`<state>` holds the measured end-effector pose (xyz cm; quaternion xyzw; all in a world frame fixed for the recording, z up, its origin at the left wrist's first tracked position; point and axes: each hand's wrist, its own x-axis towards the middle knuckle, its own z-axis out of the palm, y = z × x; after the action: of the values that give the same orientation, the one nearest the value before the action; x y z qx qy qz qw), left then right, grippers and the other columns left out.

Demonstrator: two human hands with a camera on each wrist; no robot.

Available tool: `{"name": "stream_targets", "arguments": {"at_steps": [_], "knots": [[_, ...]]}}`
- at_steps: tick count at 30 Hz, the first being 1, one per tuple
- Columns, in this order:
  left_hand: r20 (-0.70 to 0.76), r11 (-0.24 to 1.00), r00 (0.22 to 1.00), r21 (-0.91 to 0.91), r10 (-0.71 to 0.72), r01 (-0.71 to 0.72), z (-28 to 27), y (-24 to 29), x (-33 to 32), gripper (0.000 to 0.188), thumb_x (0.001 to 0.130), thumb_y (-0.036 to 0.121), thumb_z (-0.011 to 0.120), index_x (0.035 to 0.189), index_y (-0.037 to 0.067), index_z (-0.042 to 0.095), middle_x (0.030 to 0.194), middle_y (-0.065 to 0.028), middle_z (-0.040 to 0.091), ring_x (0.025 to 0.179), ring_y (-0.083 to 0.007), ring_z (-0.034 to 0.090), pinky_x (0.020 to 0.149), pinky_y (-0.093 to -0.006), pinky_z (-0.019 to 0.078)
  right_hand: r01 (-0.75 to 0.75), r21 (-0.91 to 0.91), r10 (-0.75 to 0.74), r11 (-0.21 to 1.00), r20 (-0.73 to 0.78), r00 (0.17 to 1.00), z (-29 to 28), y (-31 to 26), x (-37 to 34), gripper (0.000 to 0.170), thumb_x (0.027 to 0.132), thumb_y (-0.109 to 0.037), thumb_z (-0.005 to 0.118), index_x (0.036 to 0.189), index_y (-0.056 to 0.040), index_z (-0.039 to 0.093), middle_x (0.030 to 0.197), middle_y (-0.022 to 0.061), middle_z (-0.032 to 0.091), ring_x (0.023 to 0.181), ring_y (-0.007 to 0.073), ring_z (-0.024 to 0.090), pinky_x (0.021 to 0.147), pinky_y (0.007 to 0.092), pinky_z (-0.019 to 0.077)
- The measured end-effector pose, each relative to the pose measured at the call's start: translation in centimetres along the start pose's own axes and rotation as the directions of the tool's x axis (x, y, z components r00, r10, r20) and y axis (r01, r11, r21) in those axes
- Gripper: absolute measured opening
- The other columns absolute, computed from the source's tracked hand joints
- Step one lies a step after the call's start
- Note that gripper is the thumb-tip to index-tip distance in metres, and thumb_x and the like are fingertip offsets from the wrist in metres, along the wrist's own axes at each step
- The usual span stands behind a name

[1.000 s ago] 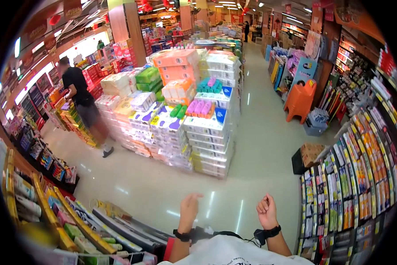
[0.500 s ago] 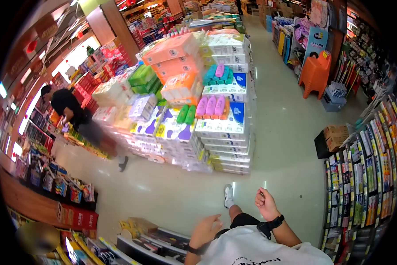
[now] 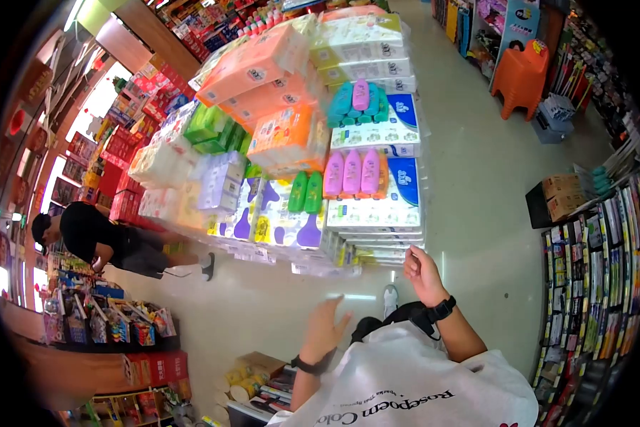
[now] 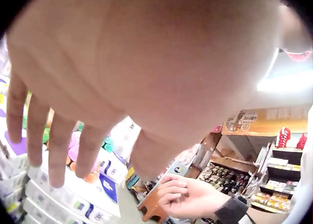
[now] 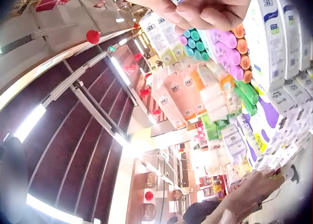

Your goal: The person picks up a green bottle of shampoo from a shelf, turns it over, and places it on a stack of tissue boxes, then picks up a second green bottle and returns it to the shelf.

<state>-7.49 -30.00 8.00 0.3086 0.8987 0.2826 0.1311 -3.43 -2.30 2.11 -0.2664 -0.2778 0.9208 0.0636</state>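
Note:
My left hand (image 3: pixel 321 331) hovers over the floor in front of my body, its fingers spread and holding nothing. Loosely curled and holding nothing, my right hand (image 3: pixel 424 277) is just in front of the near edge of a big stack of wrapped paper packs (image 3: pixel 369 215). On top of that stack lie pink bottles (image 3: pixel 352 174), with orange ones under them. Two green bottles (image 3: pixel 305 192) lie to their left. Farther back are teal bottles (image 3: pixel 340 103) with one pink bottle on top. Orange tissue packs (image 3: pixel 284 139) rise on the left of the stack.
A person in black (image 3: pixel 92 231) bends at the left. Shelves of hanging goods (image 3: pixel 597 277) run along the right, with cardboard boxes (image 3: pixel 563 196) at their end. An orange stool (image 3: pixel 520 78) stands farther back. A low shelf (image 3: pixel 263 395) is near my left arm.
The view has tilted down and come closer to the stack. My right hand has moved forward toward the stack's near edge. The person in black has bent lower.

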Motion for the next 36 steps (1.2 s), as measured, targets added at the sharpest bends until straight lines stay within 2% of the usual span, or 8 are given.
{"name": "stream_targets", "arguments": {"at_steps": [4, 8, 11, 19, 22, 27, 30, 36], "knots": [[-0.137, 0.987, 0.977, -0.011, -0.163, 0.163, -0.7, -1.2, 2.5, 0.043, 0.092, 0.028, 0.066, 0.124, 0.000, 0.059, 0.118, -0.0231, 0.062, 0.110, -0.0403, 0.057, 0.095, -0.0470, 0.0441, 0.020, -0.025, -0.022, 0.999, -0.056, 0.998, 2.1, 0.1, 3.1, 0.023, 0.100, -0.028, 0.054, 0.087, -0.0096, 0.056, 0.062, -0.0033, 0.045, 0.057, 0.0101, 0.043, 0.057, 0.0265, 0.0351], [-0.080, 0.970, 0.967, -0.059, -0.241, 0.236, -1.1, -4.1, 4.0, 0.042, 0.093, 0.032, 0.064, 0.122, 0.002, 0.060, 0.117, -0.0216, 0.063, 0.109, -0.0410, 0.057, 0.096, -0.0474, 0.0436, 0.013, -0.142, -0.030, 0.990, -0.119, 0.992, 3.7, 0.8, 6.2, 0.032, 0.099, -0.030, 0.054, 0.121, -0.0072, 0.059, 0.109, 0.0041, 0.065, 0.097, 0.0141, 0.059, 0.082, 0.0315, 0.0462], [-0.086, 0.954, 0.955, -0.126, -0.283, 0.272, -1.7, -6.7, 6.1, 0.043, 0.093, 0.033, 0.064, 0.123, 0.003, 0.060, 0.118, -0.0207, 0.062, 0.111, -0.0409, 0.056, 0.096, -0.0476, 0.0437, -0.031, -0.174, 0.018, 0.984, -0.076, 0.997, 3.6, 2.4, 9.2, 0.043, 0.100, -0.032, 0.053, 0.135, -0.0070, 0.052, 0.134, 0.0069, 0.057, 0.120, 0.0182, 0.052, 0.099, 0.0350, 0.0440], [-0.223, 0.973, 0.949, 0.005, -0.223, 0.230, -4.9, -15.4, 14.5, 0.036, 0.095, 0.021, 0.062, 0.128, 0.008, 0.057, 0.145, -0.0286, 0.035, 0.127, -0.0493, 0.041, 0.104, -0.0509, 0.0394, -0.197, -0.156, 0.197, 0.968, -0.013, 0.980, 10.5, 5.7, 17.0, 0.070, 0.097, -0.053, 0.052, 0.146, -0.0059, 0.038, 0.148, 0.0121, 0.045, 0.137, 0.0245, 0.039, 0.108, 0.0434, 0.0353], [-0.287, 0.981, 0.938, -0.078, -0.194, 0.179, -5.5, -19.1, 18.3, 0.033, 0.100, 0.024, 0.056, 0.128, 0.007, 0.059, 0.144, -0.0280, 0.039, 0.129, -0.0456, 0.042, 0.106, -0.0496, 0.0369, -0.209, -0.120, 0.209, 0.971, -0.014, 0.978, 13.5, 6.6, 20.0, 0.078, 0.096, -0.061, 0.047, 0.149, -0.0060, 0.035, 0.151, 0.0127, 0.041, 0.140, 0.0258, 0.036, 0.109, 0.0472, 0.0324], [-0.218, 0.823, 0.904, -0.528, -0.368, 0.208, -9.6, -22.4, 24.0, 0.068, 0.107, 0.047, 0.016, 0.125, 0.001, 0.063, 0.137, -0.0260, 0.051, 0.129, -0.0390, 0.045, 0.112, -0.0421, 0.0309, -0.208, -0.215, 0.219, 0.954, 0.032, 0.975, 18.9, 8.6, 25.0, 0.092, 0.091, -0.076, 0.036, 0.151, -0.0065, 0.033, 0.158, 0.0145, 0.029, 0.146, 0.0290, 0.024, 0.114, 0.0545, 0.0216], [-0.225, 0.737, 0.912, -0.666, -0.343, 0.113, -10.7, -24.3, 26.9, 0.058, 0.107, 0.041, 0.029, 0.119, -0.005, 0.064, 0.126, -0.0254, 0.059, 0.119, -0.0387, 0.055, 0.104, -0.0430, 0.0389, -0.254, -0.264, 0.260, 0.931, -0.011, 0.965, 20.6, 10.3, 27.9, 0.094, 0.091, -0.077, 0.035, 0.153, -0.0061, 0.031, 0.159, 0.0161, 0.026, 0.148, 0.0291, 0.020, 0.115, 0.0551, 0.0199], [0.014, 0.641, 0.949, -0.734, -0.314, 0.223, -10.0, -28.5, 31.7, 0.082, 0.104, 0.057, 0.012, 0.123, -0.003, 0.064, 0.127, -0.0231, 0.062, 0.125, -0.0334, 0.052, 0.109, -0.0396, 0.0336, -0.245, -0.313, 0.225, 0.918, -0.101, 0.969, 22.6, 12.1, 32.8, 0.101, 0.091, -0.074, 0.043, 0.154, 0.0014, 0.019, 0.162, 0.0188, 0.017, 0.150, 0.0294, 0.014, 0.118, 0.0534, 0.0167]]}}
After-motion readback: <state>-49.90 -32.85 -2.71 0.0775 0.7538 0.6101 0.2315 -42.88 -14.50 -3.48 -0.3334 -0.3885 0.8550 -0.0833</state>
